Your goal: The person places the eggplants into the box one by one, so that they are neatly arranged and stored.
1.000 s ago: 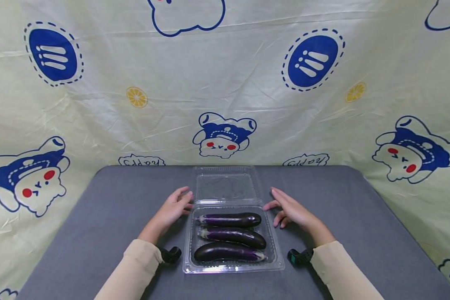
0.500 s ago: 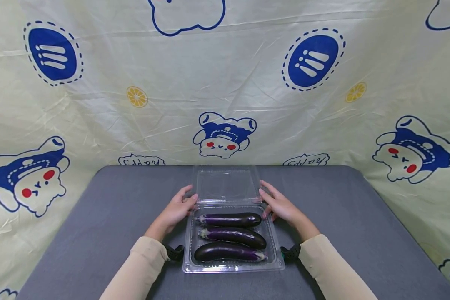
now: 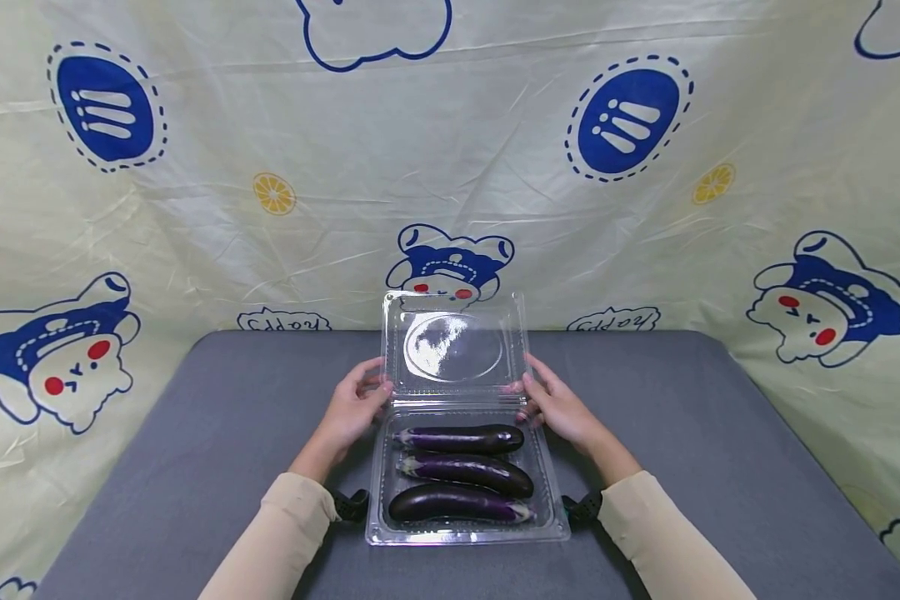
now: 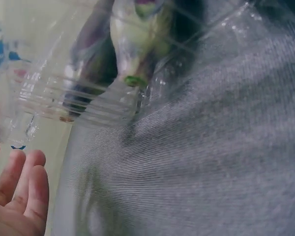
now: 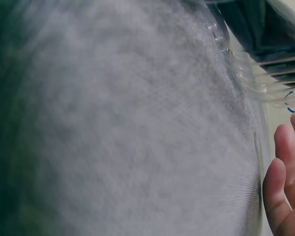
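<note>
A clear plastic clamshell box (image 3: 465,538) stands in the middle of the table, its hinged lid (image 3: 453,346) tilted up at the back. Three dark purple eggplants (image 3: 467,473) lie side by side in the base. At the lid's left edge, near the hinge, my left hand (image 3: 351,408) pinches the plastic between thumb and fingers. My right hand (image 3: 562,410) grips the opposite edge the same way. In the left wrist view, the loose lower fingers (image 4: 37,191) sit below the box's ribbed side. The right wrist view shows several fingertips (image 5: 274,179) near the clear wall.
A grey cloth-covered table (image 3: 232,417) extends on both sides of the box. Behind it hangs a pale curtain (image 3: 450,142) printed with blue cartoon figures. Black wrist straps with cameras (image 3: 351,505) sit close to the box's sides.
Both hands have come inward to the lid's side edges and taken hold of it. The lid has swung up from lying nearly flat at the back. The eggplants and base have stayed put.
</note>
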`<control>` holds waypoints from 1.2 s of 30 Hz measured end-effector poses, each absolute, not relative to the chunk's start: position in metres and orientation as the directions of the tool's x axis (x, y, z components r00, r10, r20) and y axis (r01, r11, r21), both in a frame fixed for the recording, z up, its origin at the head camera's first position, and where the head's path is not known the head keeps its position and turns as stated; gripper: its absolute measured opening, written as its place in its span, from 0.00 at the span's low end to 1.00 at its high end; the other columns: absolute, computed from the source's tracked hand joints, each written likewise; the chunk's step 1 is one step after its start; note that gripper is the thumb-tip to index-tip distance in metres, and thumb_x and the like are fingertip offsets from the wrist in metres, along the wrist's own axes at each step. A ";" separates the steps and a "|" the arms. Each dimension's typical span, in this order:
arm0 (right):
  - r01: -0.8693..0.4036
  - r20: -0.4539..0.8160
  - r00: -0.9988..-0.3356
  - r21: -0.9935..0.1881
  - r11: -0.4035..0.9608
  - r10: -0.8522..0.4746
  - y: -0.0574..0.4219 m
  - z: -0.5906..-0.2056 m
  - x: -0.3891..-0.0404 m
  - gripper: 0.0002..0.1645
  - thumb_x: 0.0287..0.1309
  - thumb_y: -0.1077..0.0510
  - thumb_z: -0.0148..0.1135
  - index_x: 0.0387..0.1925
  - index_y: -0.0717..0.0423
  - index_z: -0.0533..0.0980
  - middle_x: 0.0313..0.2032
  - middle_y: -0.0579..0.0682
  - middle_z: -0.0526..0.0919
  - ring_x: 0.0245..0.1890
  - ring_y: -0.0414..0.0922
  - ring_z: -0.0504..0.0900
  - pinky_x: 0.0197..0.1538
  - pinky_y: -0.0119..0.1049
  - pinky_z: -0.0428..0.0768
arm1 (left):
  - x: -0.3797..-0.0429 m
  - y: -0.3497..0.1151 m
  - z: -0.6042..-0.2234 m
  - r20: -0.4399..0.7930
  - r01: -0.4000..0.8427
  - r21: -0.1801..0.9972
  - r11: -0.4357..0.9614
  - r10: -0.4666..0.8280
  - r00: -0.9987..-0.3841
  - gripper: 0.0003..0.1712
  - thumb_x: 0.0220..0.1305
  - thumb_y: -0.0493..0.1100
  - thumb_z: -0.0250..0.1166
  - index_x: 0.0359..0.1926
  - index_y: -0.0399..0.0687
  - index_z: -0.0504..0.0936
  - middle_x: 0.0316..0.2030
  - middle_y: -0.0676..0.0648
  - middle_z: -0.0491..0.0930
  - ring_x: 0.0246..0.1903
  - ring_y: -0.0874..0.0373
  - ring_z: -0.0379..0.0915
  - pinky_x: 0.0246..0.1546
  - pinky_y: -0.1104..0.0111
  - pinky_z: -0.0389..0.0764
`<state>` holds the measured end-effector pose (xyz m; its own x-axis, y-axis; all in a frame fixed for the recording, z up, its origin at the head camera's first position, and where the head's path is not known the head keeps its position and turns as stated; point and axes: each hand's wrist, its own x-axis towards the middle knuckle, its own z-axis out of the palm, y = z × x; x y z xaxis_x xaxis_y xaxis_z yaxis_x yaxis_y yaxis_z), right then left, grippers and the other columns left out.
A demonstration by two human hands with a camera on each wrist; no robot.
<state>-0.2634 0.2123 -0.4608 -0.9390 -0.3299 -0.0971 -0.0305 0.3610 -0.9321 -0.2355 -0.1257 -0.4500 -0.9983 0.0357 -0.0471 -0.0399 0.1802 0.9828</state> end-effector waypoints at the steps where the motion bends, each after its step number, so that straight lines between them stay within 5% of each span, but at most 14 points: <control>1: -0.042 -0.087 -0.939 -0.932 0.360 -0.334 0.212 -0.461 -0.264 0.36 0.78 0.44 0.38 0.79 0.40 0.42 0.61 0.61 0.78 0.36 0.48 0.84 0.38 0.41 0.80 | -0.236 -0.126 -0.450 -0.033 -0.027 0.983 0.180 0.028 -0.999 0.29 0.71 0.39 0.60 0.71 0.50 0.67 0.60 0.37 0.74 0.50 0.49 0.77 0.47 0.62 0.80; 14: -0.280 0.124 -0.924 -0.864 0.419 -0.363 0.213 -0.454 -0.260 0.37 0.78 0.49 0.40 0.78 0.28 0.38 0.63 0.57 0.77 0.36 0.45 0.85 0.37 0.40 0.82 | -0.235 -0.133 -0.440 0.165 0.149 0.945 0.290 -0.031 -0.986 0.21 0.66 0.36 0.65 0.59 0.50 0.78 0.48 0.41 0.81 0.43 0.54 0.75 0.44 0.68 0.76; 21: -0.386 0.250 -0.910 -0.800 0.459 -0.329 0.215 -0.453 -0.251 0.36 0.76 0.55 0.46 0.79 0.39 0.47 0.57 0.57 0.83 0.32 0.43 0.85 0.47 0.37 0.82 | -0.229 -0.140 -0.435 0.246 0.223 0.896 0.383 -0.013 -0.969 0.13 0.66 0.40 0.67 0.51 0.44 0.82 0.43 0.45 0.83 0.42 0.55 0.76 0.45 0.65 0.76; 27: -0.427 0.317 -0.903 -0.739 0.522 -0.290 0.216 -0.451 -0.244 0.34 0.74 0.54 0.51 0.77 0.44 0.56 0.52 0.53 0.86 0.26 0.44 0.84 0.40 0.32 0.79 | -0.223 -0.144 -0.432 0.348 0.328 0.805 0.494 0.055 -0.936 0.08 0.65 0.39 0.67 0.44 0.46 0.83 0.38 0.47 0.84 0.38 0.57 0.77 0.39 0.69 0.76; 36: -0.460 0.350 -0.888 -0.660 0.594 -0.298 0.217 -0.448 -0.236 0.35 0.73 0.54 0.53 0.76 0.36 0.57 0.47 0.50 0.88 0.21 0.47 0.83 0.32 0.33 0.77 | -0.213 -0.148 -0.429 0.442 0.426 0.661 0.618 0.138 -0.886 0.03 0.67 0.41 0.66 0.40 0.49 0.84 0.33 0.53 0.82 0.33 0.62 0.74 0.34 0.68 0.76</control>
